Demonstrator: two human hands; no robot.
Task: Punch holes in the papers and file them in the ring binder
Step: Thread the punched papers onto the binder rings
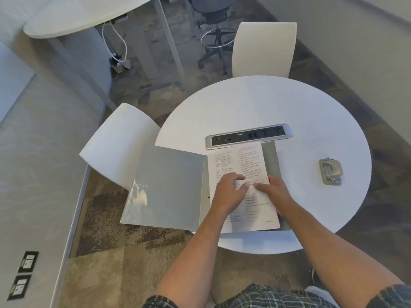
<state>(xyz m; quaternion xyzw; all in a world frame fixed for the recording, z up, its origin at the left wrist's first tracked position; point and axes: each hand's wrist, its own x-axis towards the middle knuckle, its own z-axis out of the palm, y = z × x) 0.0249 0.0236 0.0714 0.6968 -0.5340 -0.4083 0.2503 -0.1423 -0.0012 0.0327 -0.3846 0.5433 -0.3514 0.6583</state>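
Both forearms reach forward over the near edge of the round white table (311,103). The left hand (229,192) lies palm down on the printed papers (246,165), fingers loosely spread and flat. The right hand (274,191) pinches the stack's right edge, thumb on top. The papers sit in the open grey ring binder (166,187), whose glossy cover overhangs the left edge. A metal hole punch (330,171) stands well apart near the right edge.
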